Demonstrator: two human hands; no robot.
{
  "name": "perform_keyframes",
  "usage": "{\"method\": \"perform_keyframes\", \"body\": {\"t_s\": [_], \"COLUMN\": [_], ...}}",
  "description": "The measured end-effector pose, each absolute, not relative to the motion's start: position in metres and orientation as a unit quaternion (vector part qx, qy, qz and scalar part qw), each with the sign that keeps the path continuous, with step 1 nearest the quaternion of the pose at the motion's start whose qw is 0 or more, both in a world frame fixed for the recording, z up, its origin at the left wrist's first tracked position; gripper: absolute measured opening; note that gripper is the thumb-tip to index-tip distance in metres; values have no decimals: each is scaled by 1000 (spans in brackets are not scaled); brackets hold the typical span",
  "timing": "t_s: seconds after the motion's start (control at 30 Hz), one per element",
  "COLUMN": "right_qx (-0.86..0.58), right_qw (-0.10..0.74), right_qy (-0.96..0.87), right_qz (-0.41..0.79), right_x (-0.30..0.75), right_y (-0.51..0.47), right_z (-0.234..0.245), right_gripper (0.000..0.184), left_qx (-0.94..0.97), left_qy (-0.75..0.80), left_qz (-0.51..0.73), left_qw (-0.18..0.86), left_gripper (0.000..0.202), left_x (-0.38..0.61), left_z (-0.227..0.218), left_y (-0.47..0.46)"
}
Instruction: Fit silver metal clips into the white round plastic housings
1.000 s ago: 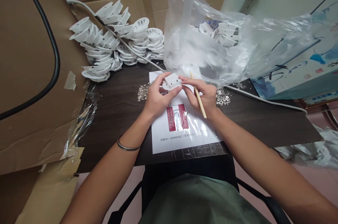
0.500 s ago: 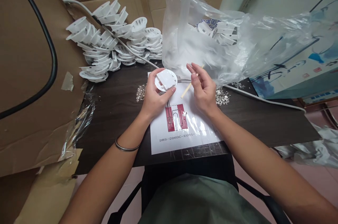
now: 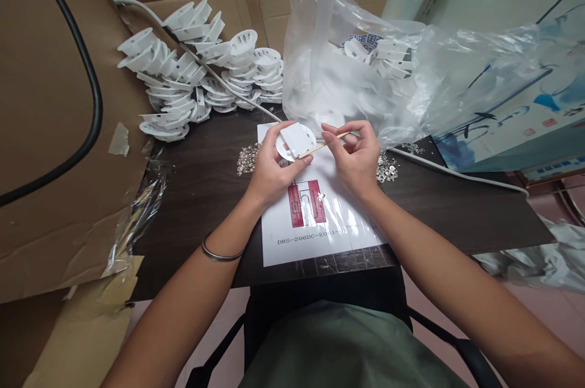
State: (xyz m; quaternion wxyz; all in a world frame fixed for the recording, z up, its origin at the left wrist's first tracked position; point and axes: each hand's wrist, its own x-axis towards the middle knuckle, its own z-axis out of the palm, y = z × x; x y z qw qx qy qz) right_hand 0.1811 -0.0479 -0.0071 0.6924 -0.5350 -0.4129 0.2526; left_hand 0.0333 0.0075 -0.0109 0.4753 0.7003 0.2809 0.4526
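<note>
My left hand (image 3: 269, 172) grips a round white plastic part (image 3: 295, 139) with a square block on it, held above a printed sheet (image 3: 320, 226). My right hand (image 3: 354, 159) pinches a thin wooden stick (image 3: 325, 143) between thumb and fingers. The stick lies nearly level, its left tip touching the white part. Both hands hover over the dark table (image 3: 457, 205), close together.
A pile of white plastic parts (image 3: 201, 74) lies at the table's back left with a grey cable (image 3: 214, 77) across it. A clear plastic bag (image 3: 365, 65) holds more parts behind my hands. Small metal pieces (image 3: 247, 159) lie at both sides of the sheet. Cardboard (image 3: 50, 150) stands left.
My right hand turned the stick from hanging diagonally to nearly level and brought its tip onto the white part. My left hand tilted the part and shifted it slightly.
</note>
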Motion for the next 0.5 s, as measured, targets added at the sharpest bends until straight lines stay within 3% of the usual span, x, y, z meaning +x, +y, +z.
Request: {"method": "perform_keyframes", "body": {"t_s": [0.5], "right_qx": [-541], "right_qw": [675], "right_qy": [-416], "right_qz": [282], "right_x": [180], "right_y": [-48], "right_z": [-8], "right_gripper": [39], "left_qx": [657], "left_qy": [283], "left_qz": [446], "left_qw": [537], "left_gripper": [63], "left_x": [36], "left_z": [-4], "left_y": [1]}}
